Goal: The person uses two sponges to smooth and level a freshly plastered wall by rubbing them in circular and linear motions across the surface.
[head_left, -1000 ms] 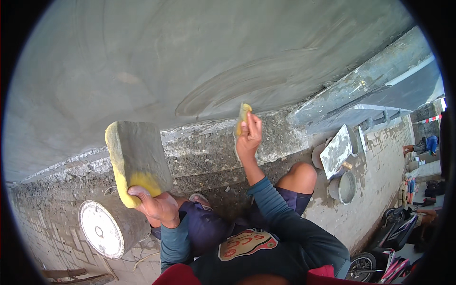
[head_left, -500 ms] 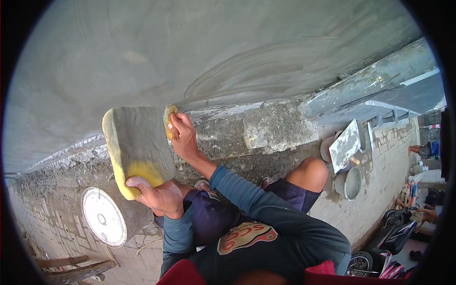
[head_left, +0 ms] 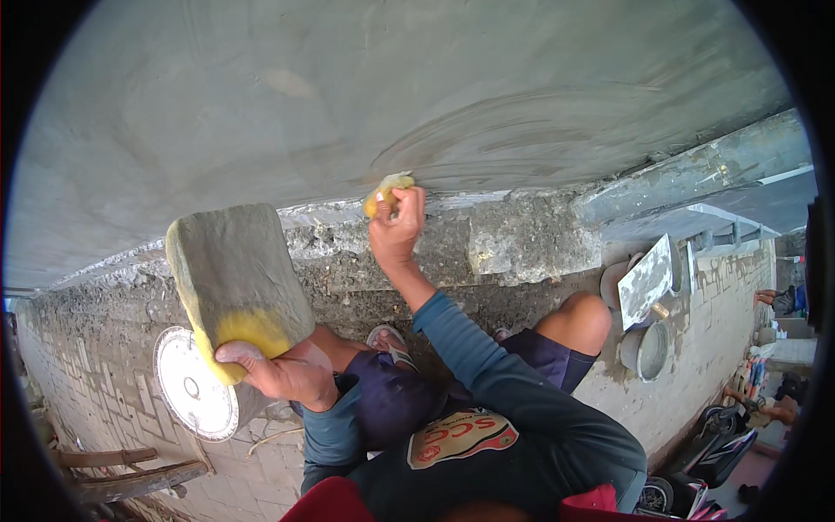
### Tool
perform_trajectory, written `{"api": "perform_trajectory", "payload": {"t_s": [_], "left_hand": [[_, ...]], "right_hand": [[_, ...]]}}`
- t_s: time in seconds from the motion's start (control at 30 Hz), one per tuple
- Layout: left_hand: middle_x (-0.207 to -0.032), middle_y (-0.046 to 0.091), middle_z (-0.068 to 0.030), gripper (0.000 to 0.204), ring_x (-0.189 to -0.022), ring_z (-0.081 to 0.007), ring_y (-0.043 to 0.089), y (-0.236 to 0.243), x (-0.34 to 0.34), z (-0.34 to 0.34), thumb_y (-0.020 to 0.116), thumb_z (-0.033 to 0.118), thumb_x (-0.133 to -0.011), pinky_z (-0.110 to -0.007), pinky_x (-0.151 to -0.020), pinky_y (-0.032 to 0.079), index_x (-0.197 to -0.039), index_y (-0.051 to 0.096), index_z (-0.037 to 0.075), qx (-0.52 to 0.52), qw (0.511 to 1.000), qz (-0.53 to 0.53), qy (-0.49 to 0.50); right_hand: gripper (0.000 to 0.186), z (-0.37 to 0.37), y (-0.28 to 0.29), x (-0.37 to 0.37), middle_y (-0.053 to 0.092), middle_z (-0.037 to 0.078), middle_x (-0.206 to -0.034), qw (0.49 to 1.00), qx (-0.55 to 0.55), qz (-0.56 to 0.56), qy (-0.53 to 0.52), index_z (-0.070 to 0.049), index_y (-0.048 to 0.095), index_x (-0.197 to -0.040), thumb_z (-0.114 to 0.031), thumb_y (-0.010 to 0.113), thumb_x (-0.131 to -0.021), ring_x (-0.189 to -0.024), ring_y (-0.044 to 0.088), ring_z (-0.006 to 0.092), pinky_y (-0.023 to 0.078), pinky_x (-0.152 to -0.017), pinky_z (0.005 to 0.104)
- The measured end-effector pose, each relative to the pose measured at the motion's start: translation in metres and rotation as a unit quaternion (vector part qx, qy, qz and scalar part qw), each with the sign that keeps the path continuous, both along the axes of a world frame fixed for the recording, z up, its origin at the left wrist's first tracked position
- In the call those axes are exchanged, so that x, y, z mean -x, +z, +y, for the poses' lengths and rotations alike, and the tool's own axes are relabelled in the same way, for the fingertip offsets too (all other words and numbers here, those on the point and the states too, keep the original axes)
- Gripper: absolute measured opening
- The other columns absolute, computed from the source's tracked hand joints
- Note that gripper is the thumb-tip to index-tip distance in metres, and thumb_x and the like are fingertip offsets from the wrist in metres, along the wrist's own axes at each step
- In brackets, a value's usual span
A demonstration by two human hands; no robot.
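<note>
My left hand (head_left: 283,374) grips the near edge of a large, thick yellow sponge (head_left: 239,261) whose face is coated with grey, with bright yellow showing near my thumb. My right hand (head_left: 398,228) pinches a small yellow sponge piece (head_left: 396,183) at the lower part of the grey plastered wall (head_left: 417,78), right of the big sponge; whether it touches the wall I cannot tell. Curved streaks mark the plaster just above it. Below the wall runs a rough concrete strip (head_left: 531,235). My bent knees and feet in sandals show beneath my arms.
A drum with a white top (head_left: 187,383) lies behind my left hand. At right are a flat, cement-smeared board (head_left: 644,278) and a grey bucket (head_left: 648,352) on paving. Farther right are motorbikes (head_left: 713,452) and other people's limbs (head_left: 774,300). Wooden pieces (head_left: 113,478) lie lower left.
My right hand first moved left to the large sponge's edge, then back right and slightly up to the wall's foot. My left hand with the big sponge shifted slightly left and down.
</note>
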State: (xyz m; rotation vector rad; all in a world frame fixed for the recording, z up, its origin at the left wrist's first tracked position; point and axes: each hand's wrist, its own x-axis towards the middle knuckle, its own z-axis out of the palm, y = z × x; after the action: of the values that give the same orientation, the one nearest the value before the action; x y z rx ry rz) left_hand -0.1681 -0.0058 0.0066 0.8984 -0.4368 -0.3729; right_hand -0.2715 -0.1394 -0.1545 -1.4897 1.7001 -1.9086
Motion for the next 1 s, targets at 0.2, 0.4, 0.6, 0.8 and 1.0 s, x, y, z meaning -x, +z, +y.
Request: {"api": "perform_trajectory", "payload": {"t_s": [0.2, 0.4, 0.6, 0.8, 1.0], "left_hand": [[-0.145, 0.041, -0.0131, 0.058, -0.130, -0.0251, 0.044, 0.007, -0.001, -0.005, 0.042, 0.043, -0.105, -0.042, -0.110, 0.038, -0.146, 0.033, 0.004, -0.033, 0.999, -0.007, 0.022], [-0.146, 0.041, -0.0123, 0.060, -0.131, -0.0258, 0.044, 0.017, -0.019, -0.003, 0.043, 0.044, -0.104, -0.041, -0.111, 0.038, -0.147, 0.034, 0.004, -0.025, 0.996, 0.010, 0.080], [-0.140, 0.049, -0.0123, 0.056, -0.124, -0.0250, 0.051, 0.008, -0.063, -0.005, 0.047, 0.043, -0.103, -0.040, -0.106, 0.043, -0.142, 0.040, 0.003, 0.029, 0.994, -0.002, 0.108], [-0.130, 0.055, -0.0126, 0.052, -0.113, -0.0218, 0.057, -0.036, -0.145, -0.027, 0.049, 0.038, -0.104, -0.037, -0.096, 0.049, -0.136, 0.045, -0.002, -0.059, 0.980, -0.055, 0.181], [-0.098, 0.070, -0.0157, 0.031, -0.084, -0.0243, 0.064, -0.095, -0.157, -0.133, 0.058, 0.020, -0.100, -0.036, -0.078, 0.049, -0.106, 0.063, -0.010, -0.209, 0.954, -0.103, 0.191]], "right_hand": [[0.025, 0.023, -0.007, -0.018, 0.060, 0.014, -0.105, 0.969, -0.044, -0.042, 0.238, 0.000, 0.061, -0.110, 0.005, 0.063, -0.086, -0.095, 0.064, 0.0266, 0.052, -0.081, 0.0359], [0.033, 0.036, 0.018, 0.118, 0.058, 0.013, -0.109, 0.962, -0.042, -0.266, -0.047, 0.004, 0.046, -0.121, 0.001, 0.062, -0.092, -0.097, 0.060, 0.0176, 0.052, -0.085, 0.0295], [0.027, -0.002, 0.004, -0.012, 0.059, 0.012, -0.096, 0.942, -0.158, -0.294, 0.039, 0.000, 0.044, -0.097, -0.003, 0.070, -0.088, -0.082, 0.058, 0.0127, 0.048, -0.069, 0.0280], [0.026, 0.008, 0.018, -0.076, 0.062, 0.008, -0.092, 0.873, -0.176, -0.337, 0.306, 0.003, 0.053, -0.103, -0.001, 0.072, -0.086, -0.083, 0.060, 0.0115, 0.050, -0.073, 0.0267], [0.028, 0.050, 0.046, 0.077, 0.065, 0.011, -0.102, 0.915, -0.148, -0.276, 0.255, 0.004, 0.055, -0.108, 0.002, 0.071, -0.086, -0.093, 0.064, 0.0142, 0.052, -0.081, 0.0277]]}}
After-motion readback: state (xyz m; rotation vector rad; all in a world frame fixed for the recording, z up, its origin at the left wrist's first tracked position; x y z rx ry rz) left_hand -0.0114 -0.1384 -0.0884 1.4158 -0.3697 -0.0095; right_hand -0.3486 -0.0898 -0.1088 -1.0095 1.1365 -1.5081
